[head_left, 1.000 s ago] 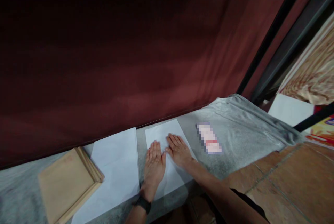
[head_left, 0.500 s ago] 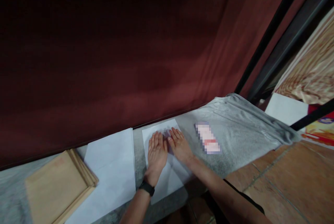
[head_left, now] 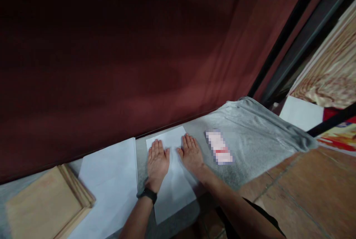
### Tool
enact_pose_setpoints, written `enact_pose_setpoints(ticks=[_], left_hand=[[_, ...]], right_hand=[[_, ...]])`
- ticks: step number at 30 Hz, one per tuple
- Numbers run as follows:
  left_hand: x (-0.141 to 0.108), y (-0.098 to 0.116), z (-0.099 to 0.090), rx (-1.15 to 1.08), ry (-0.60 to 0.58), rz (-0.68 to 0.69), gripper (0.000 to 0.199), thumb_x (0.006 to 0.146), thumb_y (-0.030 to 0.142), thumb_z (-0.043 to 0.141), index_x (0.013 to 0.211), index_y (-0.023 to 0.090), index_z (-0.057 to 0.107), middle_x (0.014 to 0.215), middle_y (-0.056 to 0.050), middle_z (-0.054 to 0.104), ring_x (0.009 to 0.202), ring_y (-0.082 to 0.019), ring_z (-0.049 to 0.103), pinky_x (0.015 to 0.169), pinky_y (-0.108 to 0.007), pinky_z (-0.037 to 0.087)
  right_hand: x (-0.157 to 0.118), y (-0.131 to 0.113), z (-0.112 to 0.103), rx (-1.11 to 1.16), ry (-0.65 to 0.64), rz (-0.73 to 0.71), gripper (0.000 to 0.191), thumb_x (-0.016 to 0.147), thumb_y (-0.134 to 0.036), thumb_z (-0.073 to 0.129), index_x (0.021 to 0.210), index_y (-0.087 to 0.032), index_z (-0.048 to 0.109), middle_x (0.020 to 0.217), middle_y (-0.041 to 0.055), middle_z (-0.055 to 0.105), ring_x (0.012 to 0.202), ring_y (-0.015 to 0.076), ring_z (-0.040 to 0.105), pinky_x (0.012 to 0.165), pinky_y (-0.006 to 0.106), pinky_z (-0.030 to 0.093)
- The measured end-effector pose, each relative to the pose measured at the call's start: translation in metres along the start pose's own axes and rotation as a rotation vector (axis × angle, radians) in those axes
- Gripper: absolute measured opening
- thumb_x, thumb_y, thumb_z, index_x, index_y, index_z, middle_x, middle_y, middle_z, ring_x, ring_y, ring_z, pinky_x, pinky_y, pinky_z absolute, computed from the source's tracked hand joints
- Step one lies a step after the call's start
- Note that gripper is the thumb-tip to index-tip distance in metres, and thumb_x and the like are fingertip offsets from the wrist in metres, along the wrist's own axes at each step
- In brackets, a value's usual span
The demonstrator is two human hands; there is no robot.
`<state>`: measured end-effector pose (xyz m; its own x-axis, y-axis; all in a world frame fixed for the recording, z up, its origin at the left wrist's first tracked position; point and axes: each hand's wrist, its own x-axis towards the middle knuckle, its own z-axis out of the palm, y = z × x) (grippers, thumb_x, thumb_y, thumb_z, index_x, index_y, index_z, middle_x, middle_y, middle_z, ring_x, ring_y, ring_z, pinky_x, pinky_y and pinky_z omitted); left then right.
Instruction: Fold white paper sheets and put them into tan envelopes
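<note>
A white sheet of paper (head_left: pixel 175 194) lies on the grey cloth, with faint creases running along its middle. My left hand (head_left: pixel 158 163) rests flat on its left side, fingers stretched out and pointing away from me. On its right edge lies my right hand (head_left: pixel 191 155), palm down with the fingers extended. Bare paper shows between the two thumbs. Left of this sheet is a stack of white paper (head_left: pixel 111 179), and a pile of brown envelopes (head_left: pixel 44 202) overlaps that stack's left side.
Right of my hands a blurred-out pinkish object (head_left: pixel 219 148) lies on the grey cloth (head_left: pixel 250 138). A dark red panel (head_left: pixel 139 64) rises along the back edge. Black bars (head_left: pixel 286 35) stand at the right, with brown floor tiles (head_left: pixel 314 190) below.
My hands have moved apart, the left going left and the right staying near the paper's right edge. The view has shifted slightly to the right.
</note>
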<state>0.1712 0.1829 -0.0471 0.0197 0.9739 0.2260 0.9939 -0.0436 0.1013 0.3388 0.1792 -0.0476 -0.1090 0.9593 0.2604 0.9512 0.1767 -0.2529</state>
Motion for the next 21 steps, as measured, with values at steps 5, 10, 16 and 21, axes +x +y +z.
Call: enact_pose_setpoints(ticks=[5, 10, 16, 21], left_hand=[[-0.044, 0.000, -0.008, 0.027, 0.003, -0.006, 0.064, 0.106, 0.036, 0.028, 0.153, -0.005, 0.043, 0.161, -0.027, 0.041, 0.153, -0.034, 0.038, 0.126, -0.053, 0.031], [-0.106, 0.023, -0.011, -0.003, 0.088, 0.162, 0.060, 0.105, 0.025, 0.035, 0.163, 0.011, 0.031, 0.167, -0.016, 0.036, 0.158, -0.030, 0.029, 0.126, -0.056, 0.032], [-0.136, 0.035, -0.016, 0.022, 0.144, 0.300, 0.065, 0.102, 0.022, 0.040, 0.164, 0.012, 0.027, 0.163, -0.017, 0.044, 0.153, -0.028, 0.040, 0.122, -0.053, 0.041], [-0.147, 0.008, -0.027, 0.020, 0.137, 0.238, 0.069, 0.106, 0.041, 0.041, 0.164, 0.008, 0.026, 0.164, -0.020, 0.041, 0.152, -0.030, 0.041, 0.120, -0.050, 0.044]], right_hand=[[-0.015, 0.005, -0.011, -0.024, 0.031, 0.028, 0.060, 0.108, -0.038, 0.038, 0.154, 0.000, 0.046, 0.161, 0.0227, 0.042, 0.151, 0.0337, 0.042, 0.126, 0.050, 0.030], [-0.054, -0.005, -0.019, 0.077, 0.036, -0.169, 0.055, 0.110, -0.037, 0.034, 0.158, -0.012, 0.044, 0.165, 0.0128, 0.041, 0.153, 0.0271, 0.041, 0.125, 0.047, 0.033], [-0.090, 0.010, -0.019, 0.034, 0.057, -0.296, 0.055, 0.109, -0.043, 0.040, 0.155, -0.014, 0.049, 0.164, 0.0124, 0.043, 0.151, 0.0261, 0.043, 0.126, 0.044, 0.032], [-0.093, 0.036, -0.020, -0.032, 0.079, -0.247, 0.062, 0.108, -0.046, 0.042, 0.157, -0.008, 0.045, 0.162, 0.0183, 0.045, 0.151, 0.0310, 0.042, 0.125, 0.050, 0.034]])
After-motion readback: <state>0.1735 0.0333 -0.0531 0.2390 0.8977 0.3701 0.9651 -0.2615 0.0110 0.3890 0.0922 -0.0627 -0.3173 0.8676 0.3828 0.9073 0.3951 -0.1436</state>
